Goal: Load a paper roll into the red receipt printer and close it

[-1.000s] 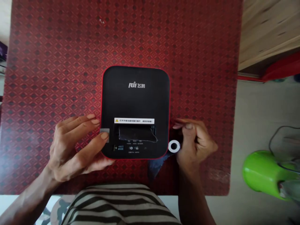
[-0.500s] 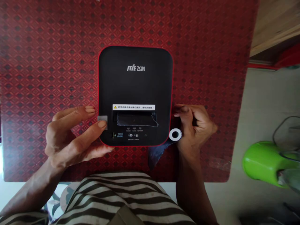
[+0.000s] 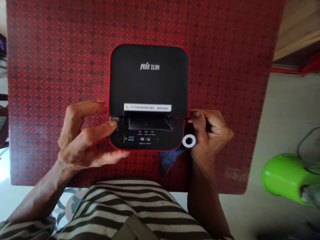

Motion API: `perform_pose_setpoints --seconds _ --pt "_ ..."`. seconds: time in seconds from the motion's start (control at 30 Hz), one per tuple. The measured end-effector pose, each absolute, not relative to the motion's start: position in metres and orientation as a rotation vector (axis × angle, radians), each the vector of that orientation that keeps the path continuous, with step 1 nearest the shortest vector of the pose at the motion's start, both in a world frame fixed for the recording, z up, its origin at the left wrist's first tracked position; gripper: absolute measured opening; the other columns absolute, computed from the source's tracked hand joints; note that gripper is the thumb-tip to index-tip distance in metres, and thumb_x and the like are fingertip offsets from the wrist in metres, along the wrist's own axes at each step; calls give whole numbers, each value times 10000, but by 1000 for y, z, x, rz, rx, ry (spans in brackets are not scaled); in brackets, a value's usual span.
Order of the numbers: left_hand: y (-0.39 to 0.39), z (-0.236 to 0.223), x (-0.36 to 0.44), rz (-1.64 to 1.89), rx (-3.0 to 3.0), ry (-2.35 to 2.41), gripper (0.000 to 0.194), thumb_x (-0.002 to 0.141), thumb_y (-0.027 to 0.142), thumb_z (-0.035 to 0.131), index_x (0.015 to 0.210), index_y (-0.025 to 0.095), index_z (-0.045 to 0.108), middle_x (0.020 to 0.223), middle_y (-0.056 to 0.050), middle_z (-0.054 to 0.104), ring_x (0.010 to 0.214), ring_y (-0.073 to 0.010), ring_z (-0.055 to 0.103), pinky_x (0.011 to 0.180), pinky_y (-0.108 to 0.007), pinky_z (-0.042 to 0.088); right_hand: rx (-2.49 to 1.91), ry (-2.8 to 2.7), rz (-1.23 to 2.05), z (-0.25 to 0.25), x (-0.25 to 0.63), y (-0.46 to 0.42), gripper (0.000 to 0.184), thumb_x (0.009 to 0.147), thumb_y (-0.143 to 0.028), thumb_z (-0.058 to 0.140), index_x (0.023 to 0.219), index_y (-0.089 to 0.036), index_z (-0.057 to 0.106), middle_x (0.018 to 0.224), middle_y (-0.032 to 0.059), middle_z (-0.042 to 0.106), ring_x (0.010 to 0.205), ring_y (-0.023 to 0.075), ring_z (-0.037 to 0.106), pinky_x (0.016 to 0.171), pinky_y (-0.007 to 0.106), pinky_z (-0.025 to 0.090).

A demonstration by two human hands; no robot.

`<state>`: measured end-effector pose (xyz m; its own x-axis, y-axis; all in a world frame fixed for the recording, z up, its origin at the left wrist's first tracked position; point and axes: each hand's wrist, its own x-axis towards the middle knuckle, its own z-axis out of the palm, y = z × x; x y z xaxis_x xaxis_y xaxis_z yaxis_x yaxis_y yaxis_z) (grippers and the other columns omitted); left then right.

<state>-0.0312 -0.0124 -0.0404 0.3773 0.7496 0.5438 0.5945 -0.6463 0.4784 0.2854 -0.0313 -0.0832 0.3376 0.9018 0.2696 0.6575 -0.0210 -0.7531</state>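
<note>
A black receipt printer [image 3: 150,83] with red edging lies on the table in front of me, its lid slightly raised along the seam. A dark strip [image 3: 147,123] lies at its paper slot. My left hand [image 3: 87,133] grips the printer's left side, thumb pressing the grey button [image 3: 113,124] and other fingers along the side and front edge. At the right edge by the seam, my right hand [image 3: 208,130] is closed, its fingertips against the lid's side and partly hidden. Beside its wrist stands a small paper roll [image 3: 189,141] with a white end and a dark tail [image 3: 170,161].
The printer rests on a red patterned table [image 3: 62,66], whose front edge runs close to my striped shirt. On the floor to the right is a green bucket [image 3: 282,178] with a dark cable near it. Wooden furniture [image 3: 295,30] stands at the upper right.
The lid has lifted a little, opening a gap at the seam. My left thumb now presses the grey button down. The whole view has shifted slightly.
</note>
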Motion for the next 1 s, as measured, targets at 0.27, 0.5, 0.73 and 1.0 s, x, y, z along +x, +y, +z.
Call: perform_pose_setpoints --seconds 0.27,0.5,0.73,1.0 --pt "-9 -49 -31 1199 2432 1143 568 867 604 865 1255 232 682 1253 -79 648 1118 -223 700 911 -436 646 -1687 -1245 406 -82 283 -32 243 1018 -363 676 831 -265 795 782 -12 733 746 189 694 741 370 506" --pt "-16 -54 -30 1202 2476 1196 627 871 644 837 1302 220 672 1189 -68 682 1087 -220 708 903 -406 632 -1593 -1534 132 -10 270 -23 198 1061 -396 652 1115 -397 843 985 -30 807 942 241 772 856 443 589" --pt "-19 -51 -32 1122 2465 1234 565 913 565 808 1370 275 648 1260 -51 702 1128 -234 718 915 -433 639 -1632 -2452 471 40 212 44 247 1129 -286 553 991 -296 759 1138 -38 802 1227 235 714 1122 452 536" --pt "-20 -55 -34 1141 2448 1187 652 864 541 851 1404 240 646 1214 -76 737 1122 -278 741 921 -450 643 -1859 -2510 628 43 179 72 300 1047 -127 633 766 -227 601 1160 7 764 1350 359 676 1115 525 580"
